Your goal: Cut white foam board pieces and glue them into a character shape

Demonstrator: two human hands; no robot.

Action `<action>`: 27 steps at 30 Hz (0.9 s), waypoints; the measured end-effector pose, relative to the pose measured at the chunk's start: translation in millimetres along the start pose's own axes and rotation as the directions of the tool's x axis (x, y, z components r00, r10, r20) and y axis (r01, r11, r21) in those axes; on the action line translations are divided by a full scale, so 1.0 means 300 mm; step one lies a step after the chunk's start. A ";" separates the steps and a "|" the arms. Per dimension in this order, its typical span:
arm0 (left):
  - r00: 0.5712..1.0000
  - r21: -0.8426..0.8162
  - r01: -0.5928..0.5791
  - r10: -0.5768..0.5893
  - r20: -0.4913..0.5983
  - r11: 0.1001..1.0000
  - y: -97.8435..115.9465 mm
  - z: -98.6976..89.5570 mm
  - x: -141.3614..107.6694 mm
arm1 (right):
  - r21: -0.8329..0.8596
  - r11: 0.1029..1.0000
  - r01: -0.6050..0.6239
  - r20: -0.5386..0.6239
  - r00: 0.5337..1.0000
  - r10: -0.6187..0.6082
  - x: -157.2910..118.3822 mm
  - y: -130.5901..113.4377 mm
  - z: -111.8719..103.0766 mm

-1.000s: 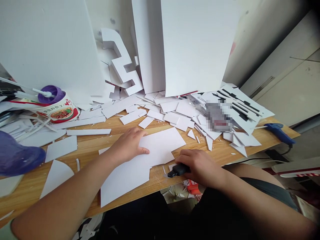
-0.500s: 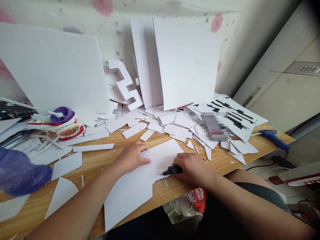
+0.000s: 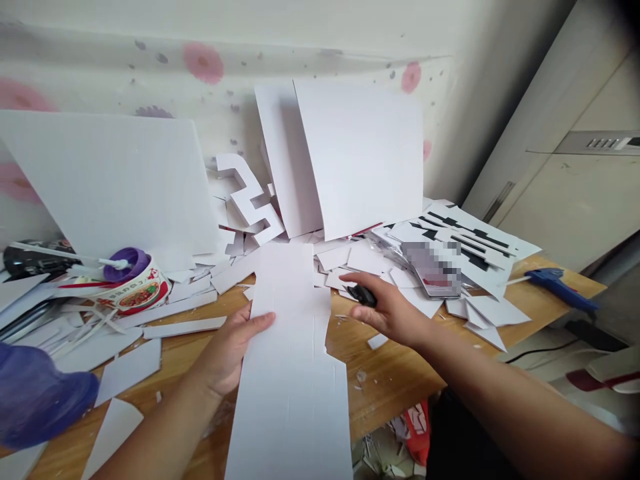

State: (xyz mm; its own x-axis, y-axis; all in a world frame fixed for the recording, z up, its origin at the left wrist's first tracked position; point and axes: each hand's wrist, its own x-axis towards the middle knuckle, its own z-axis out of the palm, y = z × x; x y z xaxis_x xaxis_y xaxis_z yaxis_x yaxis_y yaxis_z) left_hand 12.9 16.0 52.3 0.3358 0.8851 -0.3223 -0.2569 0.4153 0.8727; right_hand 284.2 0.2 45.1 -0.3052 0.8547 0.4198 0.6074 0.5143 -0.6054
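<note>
My left hand (image 3: 240,343) grips the left edge of a large white foam board (image 3: 295,373), thumb on its face, and holds it raised above the table. The board's right edge has stepped cuts, and faint lines run across its surface. To the right of the board, apart from it, my right hand (image 3: 387,307) holds a black utility knife (image 3: 361,295) in its palm; the thumb and forefinger are spread. Whether the blade is out cannot be seen. White offcuts (image 3: 335,259) lie behind both hands.
Large white boards (image 3: 365,160) lean on the wall behind. A zigzag white piece (image 3: 250,200) stands beside them. At left are a noodle tub (image 3: 143,290) and a purple plastic object (image 3: 45,393). A blue glue gun (image 3: 560,287) lies at the table's right end.
The board has been lifted off the table and turned more upright in my left hand. My right hand has moved up and away from the cut edge, with the knife drawn back into the palm.
</note>
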 end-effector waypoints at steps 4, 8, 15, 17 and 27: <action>1.000 -0.074 0.011 -0.013 -0.026 0.997 -0.017 0.015 -0.021 | -0.026 0.997 0.079 0.042 0.996 -0.078 -0.027 0.014 0.031; 0.999 -0.087 0.032 -0.029 0.032 0.996 -0.035 0.022 -0.036 | -0.022 0.984 0.176 -0.037 0.984 -0.177 -0.021 -0.021 0.056; 0.992 -0.099 0.049 -0.037 0.124 0.994 -0.061 0.019 -0.041 | 0.005 0.975 0.224 -0.073 0.972 -0.223 -0.014 -0.040 0.069; 0.992 -0.097 0.054 -0.041 0.123 0.994 -0.060 0.023 -0.045 | -0.008 0.968 0.249 -0.086 0.965 -0.249 -0.014 -0.041 0.066; 0.992 -0.113 0.037 -0.023 0.127 0.993 -0.065 0.043 -0.054 | -0.027 0.942 0.334 -0.149 0.931 -0.334 -0.002 -0.026 0.056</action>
State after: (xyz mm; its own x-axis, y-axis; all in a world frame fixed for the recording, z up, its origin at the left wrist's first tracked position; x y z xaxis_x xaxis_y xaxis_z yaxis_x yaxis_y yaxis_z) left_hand 24.2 -9.1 45.1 0.4537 0.8416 -0.2929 -0.3451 0.4690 0.8130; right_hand 267.2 -3.1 38.1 -0.3780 0.6132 0.6936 0.4904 0.7681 -0.4117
